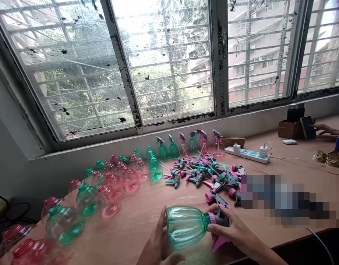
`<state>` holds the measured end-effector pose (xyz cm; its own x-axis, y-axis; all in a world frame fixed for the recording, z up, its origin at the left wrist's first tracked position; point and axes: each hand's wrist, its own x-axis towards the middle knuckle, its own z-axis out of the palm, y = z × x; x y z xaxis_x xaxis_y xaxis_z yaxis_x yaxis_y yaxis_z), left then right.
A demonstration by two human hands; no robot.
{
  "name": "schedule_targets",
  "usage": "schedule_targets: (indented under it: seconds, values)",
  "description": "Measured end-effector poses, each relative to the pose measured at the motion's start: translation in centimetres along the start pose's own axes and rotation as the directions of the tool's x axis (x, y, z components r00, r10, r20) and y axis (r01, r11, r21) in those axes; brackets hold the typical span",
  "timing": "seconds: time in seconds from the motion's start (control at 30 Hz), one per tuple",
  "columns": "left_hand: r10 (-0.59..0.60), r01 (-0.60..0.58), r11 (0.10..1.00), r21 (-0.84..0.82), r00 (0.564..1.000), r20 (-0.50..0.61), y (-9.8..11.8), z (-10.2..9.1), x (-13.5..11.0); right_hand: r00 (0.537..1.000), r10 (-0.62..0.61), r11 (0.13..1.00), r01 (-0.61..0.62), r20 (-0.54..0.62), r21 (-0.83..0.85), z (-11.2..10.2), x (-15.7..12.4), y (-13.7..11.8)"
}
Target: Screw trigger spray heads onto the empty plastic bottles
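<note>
A green see-through spray bottle (186,225) lies on its side in the air between my hands, its base to the left. My left hand (159,239) is wrapped round the base end. With the fingers of my right hand (230,224) I grip the spray head at the neck, which has a pink collar, a dark grey body and a pink trigger (220,243). Just beyond my hands is a heap of loose spray heads (202,173) in grey, pink and green, some with thin tubes.
Open-necked pink bottles (112,184) and green bottles (88,198) stand at left. Bottles with spray heads (173,150) line the window wall. A power strip (248,154) lies behind the heap. At far right another person's hand (325,130) touches a phone (307,127).
</note>
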<state>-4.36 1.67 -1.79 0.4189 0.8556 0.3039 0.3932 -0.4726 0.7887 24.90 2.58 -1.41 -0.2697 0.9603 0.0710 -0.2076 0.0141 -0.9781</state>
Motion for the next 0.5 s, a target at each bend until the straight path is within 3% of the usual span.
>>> schedule_targets:
  seconds: [0.17,0.5]
  values:
    - [-0.003,0.005,0.996,0.093,1.000,-0.022,1.4,-0.7,0.0,1.000,0.011,1.000,-0.011,0.014,0.018,-0.1,-0.2,-0.1]
    - [-0.005,0.012,0.996,0.094,0.997,-0.077,0.9,-0.9,-0.1,0.998,-0.065,0.997,0.065,0.022,-0.035,0.1,-0.2,-0.6]
